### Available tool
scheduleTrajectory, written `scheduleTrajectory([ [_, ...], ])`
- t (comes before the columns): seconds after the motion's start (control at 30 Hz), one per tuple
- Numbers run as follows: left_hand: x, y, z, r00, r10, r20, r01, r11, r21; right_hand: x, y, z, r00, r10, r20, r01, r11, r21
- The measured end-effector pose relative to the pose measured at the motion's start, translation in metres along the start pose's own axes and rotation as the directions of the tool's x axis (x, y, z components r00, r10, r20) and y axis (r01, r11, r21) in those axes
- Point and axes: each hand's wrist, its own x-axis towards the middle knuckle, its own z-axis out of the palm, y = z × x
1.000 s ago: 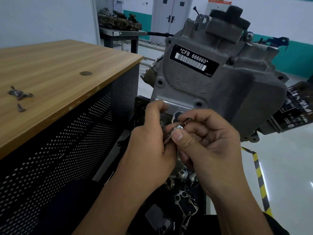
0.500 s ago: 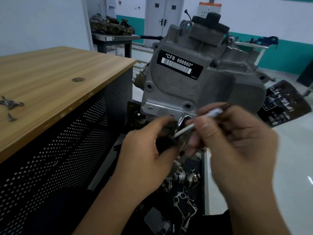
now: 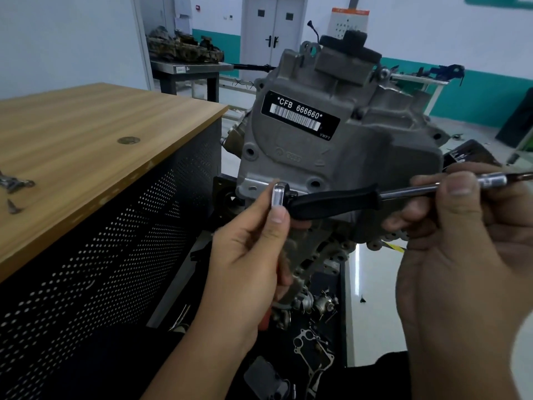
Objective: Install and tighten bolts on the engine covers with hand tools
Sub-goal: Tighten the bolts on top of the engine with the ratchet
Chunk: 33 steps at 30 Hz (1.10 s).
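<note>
Grey engine cover point(image 3: 346, 157) carries a black, white-barcoded label point(image 3: 300, 115); the ratchet point(image 3: 331, 200) is black-handled, the worktop point(image 3: 86, 145) wood-grained brown.

The engine cover point(image 3: 340, 151) stands just beside the bench's point(image 3: 86, 134) right edge, leaving only a narrow gap along the perforated side panel point(image 3: 101, 255). The ratchet point(image 3: 331, 199) lies crosswise over the cover's lower front, held by the left hand point(image 3: 253, 261) at its head and the right hand point(image 3: 467, 255) at its shaft, so that front is blocked. Loose metal parts point(image 3: 311, 313) crowd the space below. The benchtop is open except for small pieces point(image 3: 14, 186) at its left edge.
</note>
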Motion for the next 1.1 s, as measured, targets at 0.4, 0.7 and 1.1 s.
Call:
scheduleTrajectory([
  [0.4, -0.006, 0.003, 0.004, 0.986, 0.137, -0.092, -0.146, 0.984, -0.104, -0.004, 0.006, 0.015, 0.94, 0.198, -0.278, -0.141, 0.967, 0.212],
  [0.7, -0.006, 0.005, 0.002, 0.977, 0.169, -0.131, -0.182, 0.979, -0.092, -0.003, 0.008, 0.014, 0.904, 0.273, -0.329, -0.175, 0.938, 0.298],
  [1.1, -0.004, 0.0, 0.002, 0.983, 0.154, -0.101, -0.166, 0.978, -0.126, -0.004, 0.007, 0.016, 0.904, 0.295, -0.31, -0.196, 0.929, 0.314],
])
